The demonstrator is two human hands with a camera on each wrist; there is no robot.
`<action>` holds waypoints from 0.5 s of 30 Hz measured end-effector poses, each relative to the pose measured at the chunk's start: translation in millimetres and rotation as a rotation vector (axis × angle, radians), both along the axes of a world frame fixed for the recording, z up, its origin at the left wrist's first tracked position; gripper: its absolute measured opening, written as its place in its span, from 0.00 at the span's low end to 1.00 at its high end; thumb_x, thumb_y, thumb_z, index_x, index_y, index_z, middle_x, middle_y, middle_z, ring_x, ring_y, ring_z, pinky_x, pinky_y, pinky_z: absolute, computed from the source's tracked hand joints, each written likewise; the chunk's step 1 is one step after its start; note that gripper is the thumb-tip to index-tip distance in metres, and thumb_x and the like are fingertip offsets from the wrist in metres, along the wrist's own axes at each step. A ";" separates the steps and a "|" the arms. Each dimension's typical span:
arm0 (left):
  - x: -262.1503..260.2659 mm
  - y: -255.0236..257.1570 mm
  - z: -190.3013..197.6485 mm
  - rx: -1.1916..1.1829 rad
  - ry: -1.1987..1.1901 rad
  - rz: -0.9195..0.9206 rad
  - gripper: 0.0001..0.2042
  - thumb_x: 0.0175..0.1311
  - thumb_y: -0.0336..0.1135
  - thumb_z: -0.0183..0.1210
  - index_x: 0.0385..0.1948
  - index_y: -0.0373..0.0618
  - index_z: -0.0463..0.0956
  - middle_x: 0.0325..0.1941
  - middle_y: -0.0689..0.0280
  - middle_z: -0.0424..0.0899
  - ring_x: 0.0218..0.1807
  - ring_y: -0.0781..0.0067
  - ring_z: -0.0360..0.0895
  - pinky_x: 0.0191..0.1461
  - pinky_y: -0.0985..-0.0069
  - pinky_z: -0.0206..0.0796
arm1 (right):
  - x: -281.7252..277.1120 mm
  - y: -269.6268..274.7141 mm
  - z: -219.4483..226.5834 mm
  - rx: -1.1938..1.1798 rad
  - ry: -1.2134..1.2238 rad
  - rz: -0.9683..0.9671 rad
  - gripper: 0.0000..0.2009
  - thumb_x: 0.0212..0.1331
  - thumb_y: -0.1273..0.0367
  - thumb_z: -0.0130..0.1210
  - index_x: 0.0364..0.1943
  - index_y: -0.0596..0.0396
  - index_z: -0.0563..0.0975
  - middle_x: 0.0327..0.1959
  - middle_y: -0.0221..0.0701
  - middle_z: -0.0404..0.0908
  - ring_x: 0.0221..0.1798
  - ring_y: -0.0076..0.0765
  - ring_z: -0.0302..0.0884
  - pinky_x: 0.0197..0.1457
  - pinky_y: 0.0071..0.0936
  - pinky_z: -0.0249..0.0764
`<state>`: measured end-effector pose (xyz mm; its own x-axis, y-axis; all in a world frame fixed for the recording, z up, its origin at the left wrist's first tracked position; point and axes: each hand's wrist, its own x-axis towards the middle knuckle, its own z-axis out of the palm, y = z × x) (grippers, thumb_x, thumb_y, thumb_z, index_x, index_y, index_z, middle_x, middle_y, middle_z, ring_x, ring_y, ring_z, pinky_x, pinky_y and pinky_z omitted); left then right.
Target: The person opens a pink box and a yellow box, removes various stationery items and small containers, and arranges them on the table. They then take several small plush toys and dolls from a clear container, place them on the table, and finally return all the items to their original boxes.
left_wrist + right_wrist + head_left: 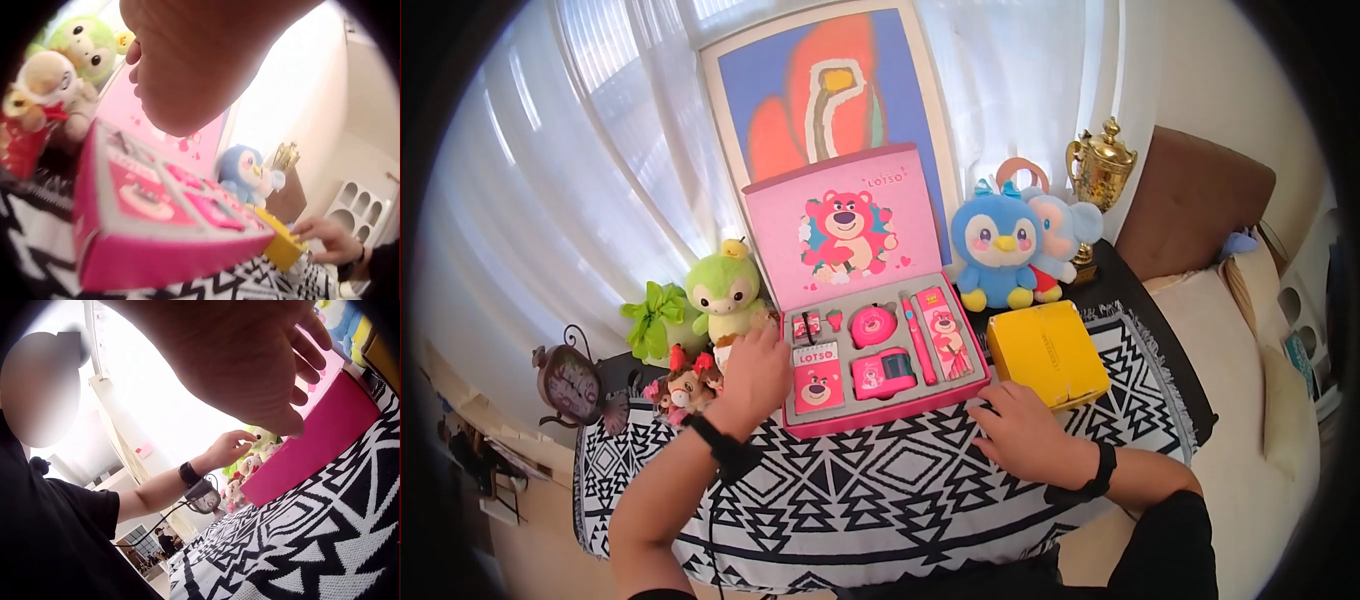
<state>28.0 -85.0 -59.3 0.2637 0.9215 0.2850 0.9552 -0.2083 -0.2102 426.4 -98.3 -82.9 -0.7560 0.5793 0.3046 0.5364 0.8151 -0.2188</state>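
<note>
A pink gift box (880, 415) with a bear printed on its raised lid (840, 230) stands on the patterned cloth. Its grey insert holds a notebook (817, 385), a toothbrush (919, 340), a round pink item (873, 326) and other pink pieces. My left hand (752, 378) hovers by the box's left side, fingers loosely bent with nothing visible in them, overlapping the plush toys in the head view. My right hand (1025, 430) is at the box's front right corner, fingers relaxed and apart, close to the yellow box (1050, 355).
A green plush (725, 285) and small brown plush toys (685, 385) stand left, near an ornate clock (572, 385). Behind the yellow box sit a blue penguin plush (998, 245) and a gold trophy (1103, 170). A framed picture (750, 95) leans behind the lid.
</note>
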 end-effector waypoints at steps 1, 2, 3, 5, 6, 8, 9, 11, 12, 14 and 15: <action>0.3 19.0 12.5 -0.052 -0.045 0.045 0.13 0.53 0.27 0.59 0.41 0.37 0.79 0.48 0.51 0.81 0.53 0.48 0.76 0.54 0.55 0.69 | 1.8 1.0 -0.6 -0.014 0.004 -0.010 0.20 0.51 0.67 0.69 0.48 0.58 0.79 0.53 0.42 0.76 0.58 0.50 0.72 0.61 0.45 0.70; -2.9 38.3 19.3 0.080 -0.051 0.021 0.17 0.54 0.28 0.59 0.47 0.36 0.77 0.53 0.49 0.79 0.56 0.47 0.75 0.57 0.55 0.69 | 3.0 1.0 -2.2 -0.007 0.004 -0.001 0.20 0.51 0.67 0.69 0.48 0.58 0.79 0.53 0.42 0.76 0.58 0.50 0.72 0.61 0.45 0.70; -6.8 60.6 24.0 0.213 -0.056 -0.005 0.21 0.55 0.29 0.60 0.53 0.36 0.75 0.58 0.47 0.77 0.59 0.47 0.75 0.60 0.55 0.69 | 4.2 1.0 -4.3 -0.025 0.011 -0.008 0.20 0.50 0.67 0.69 0.48 0.58 0.79 0.53 0.42 0.76 0.58 0.51 0.72 0.61 0.45 0.70; -21.2 110.5 41.2 0.373 -0.048 -0.013 0.32 0.56 0.29 0.60 0.66 0.36 0.66 0.68 0.43 0.69 0.67 0.43 0.70 0.67 0.55 0.68 | 7.6 -1.4 -5.8 -0.056 0.019 -0.020 0.21 0.50 0.66 0.70 0.48 0.58 0.79 0.52 0.42 0.76 0.58 0.51 0.72 0.61 0.45 0.70; -15.8 124.5 63.8 0.364 -0.125 0.054 0.35 0.54 0.28 0.61 0.69 0.36 0.63 0.72 0.42 0.65 0.72 0.40 0.66 0.70 0.53 0.66 | 10.4 -2.3 -7.0 -0.055 0.018 -0.023 0.21 0.50 0.66 0.70 0.48 0.58 0.79 0.52 0.42 0.76 0.58 0.51 0.72 0.61 0.45 0.70; -22.7 156.6 87.2 0.409 -0.095 0.120 0.36 0.54 0.30 0.63 0.69 0.37 0.62 0.74 0.44 0.64 0.75 0.40 0.62 0.70 0.55 0.67 | 17.0 -5.7 -10.2 -0.075 0.015 -0.023 0.21 0.50 0.66 0.70 0.48 0.57 0.79 0.52 0.42 0.76 0.58 0.51 0.72 0.61 0.44 0.70; -31.2 173.0 88.1 0.396 -0.102 0.139 0.35 0.55 0.31 0.63 0.68 0.36 0.63 0.72 0.44 0.66 0.73 0.41 0.64 0.70 0.55 0.67 | 20.1 -6.4 -9.6 -0.080 0.045 -0.027 0.20 0.49 0.68 0.70 0.48 0.58 0.80 0.51 0.43 0.77 0.55 0.53 0.75 0.59 0.45 0.72; -45.7 190.8 85.5 0.378 -0.111 0.142 0.34 0.56 0.32 0.63 0.68 0.36 0.65 0.70 0.44 0.69 0.72 0.42 0.67 0.70 0.55 0.67 | 27.1 -5.7 -11.1 -0.093 0.047 -0.052 0.20 0.50 0.68 0.70 0.48 0.57 0.80 0.51 0.43 0.77 0.55 0.53 0.75 0.59 0.45 0.72; -51.4 196.0 85.3 0.304 -0.152 0.145 0.31 0.58 0.33 0.62 0.66 0.36 0.67 0.67 0.45 0.72 0.70 0.43 0.69 0.69 0.55 0.67 | 30.2 -5.1 -11.4 -0.098 0.050 -0.061 0.20 0.50 0.68 0.70 0.48 0.57 0.80 0.51 0.43 0.77 0.55 0.52 0.75 0.59 0.45 0.72; -41.3 193.2 86.2 0.223 -0.191 0.140 0.28 0.60 0.35 0.61 0.64 0.35 0.69 0.64 0.46 0.76 0.67 0.44 0.71 0.69 0.55 0.67 | 34.5 -1.8 -10.3 -0.101 0.066 -0.077 0.20 0.51 0.68 0.70 0.48 0.57 0.80 0.51 0.43 0.77 0.55 0.52 0.75 0.58 0.44 0.73; -40.0 182.0 83.4 0.319 -0.221 0.106 0.24 0.63 0.35 0.60 0.61 0.36 0.72 0.61 0.46 0.78 0.65 0.44 0.73 0.67 0.55 0.68 | 35.2 0.1 -9.4 -0.099 0.081 -0.077 0.20 0.51 0.68 0.70 0.48 0.57 0.80 0.52 0.44 0.77 0.54 0.52 0.75 0.58 0.44 0.73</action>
